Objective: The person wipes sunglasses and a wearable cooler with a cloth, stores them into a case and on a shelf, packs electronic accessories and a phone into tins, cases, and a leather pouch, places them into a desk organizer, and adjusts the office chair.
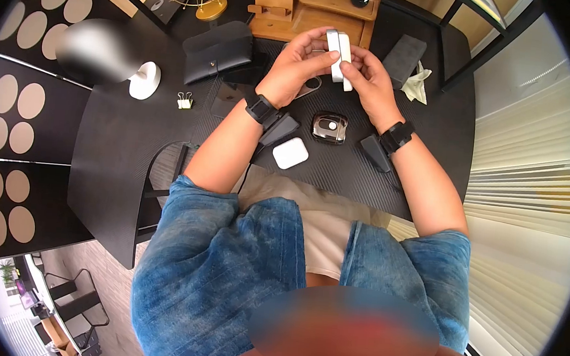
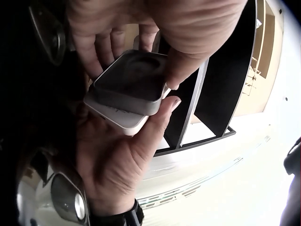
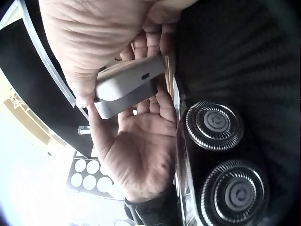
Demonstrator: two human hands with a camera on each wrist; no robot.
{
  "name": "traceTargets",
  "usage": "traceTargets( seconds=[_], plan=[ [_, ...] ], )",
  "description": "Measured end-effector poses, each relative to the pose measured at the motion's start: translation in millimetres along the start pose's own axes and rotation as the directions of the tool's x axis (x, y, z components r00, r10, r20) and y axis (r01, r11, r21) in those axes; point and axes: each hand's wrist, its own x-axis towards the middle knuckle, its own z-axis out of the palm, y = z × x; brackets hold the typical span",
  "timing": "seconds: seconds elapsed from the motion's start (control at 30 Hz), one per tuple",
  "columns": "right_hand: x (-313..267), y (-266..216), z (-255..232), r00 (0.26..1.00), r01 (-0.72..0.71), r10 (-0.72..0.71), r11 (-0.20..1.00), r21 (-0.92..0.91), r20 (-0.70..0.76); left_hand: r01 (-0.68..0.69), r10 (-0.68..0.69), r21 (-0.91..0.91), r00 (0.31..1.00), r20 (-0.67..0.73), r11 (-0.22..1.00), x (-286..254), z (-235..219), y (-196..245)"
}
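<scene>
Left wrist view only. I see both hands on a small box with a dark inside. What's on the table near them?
Observer: In the head view, a white square case lies on the black table, close to the left hand's wrist.
Operator: Anything beside it?
Observer: A glossy dark case with a white dot sits apart from it, nearer the right hand.
Operator: Any marks on the box's side?
Observer: The right wrist view shows a small dark slot on one side of the box.
</scene>
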Motion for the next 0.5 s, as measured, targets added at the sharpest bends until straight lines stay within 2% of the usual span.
traceTargets(
  seconds=[0.4, 0.47, 0.5],
  plan=[
    [1.2, -0.6, -1.4, 1.000, -0.014, 0.014, 1.000, 0.000, -0.012, -0.028, 0.027, 0.026, 0.999, 0.017, 0.999, -1.8, 4.3, 3.6],
    [1.0, -0.5, -3.1, 0.999, -0.031, 0.032, 0.999, 0.030, -0.035, -0.001, 0.004, -0.080, 0.999, 0.034, 0.997, -1.7, 4.2, 3.0],
    [1.7, -1.1, -5.5, 0.999, -0.027, 0.028, 0.999, 0.031, -0.040, -0.001, 0.004, -0.078, 0.999, 0.039, 0.997, -1.1, 3.7, 1.7]
  ],
)
